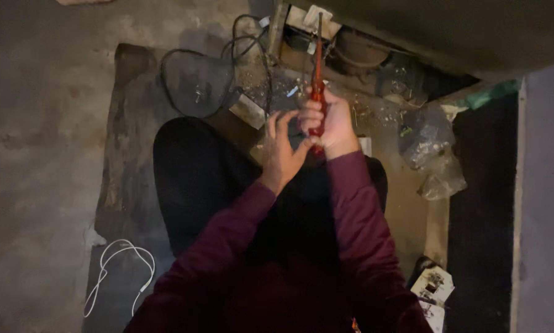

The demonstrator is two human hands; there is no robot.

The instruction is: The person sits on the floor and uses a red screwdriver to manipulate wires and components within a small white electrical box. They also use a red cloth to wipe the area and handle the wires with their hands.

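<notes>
Right hand grips a red screwdriver; left hand open beside it, fingers spread.

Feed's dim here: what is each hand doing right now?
Left hand: open, fingers spread, holding nothing.
Right hand: closed around the red screwdriver.

Setting: dim, makeshift repair workshop at floor level, shown by bare concrete floor, tangled black cables, scattered small parts, crumpled plastic bags and a red-handled screwdriver in use.
</notes>
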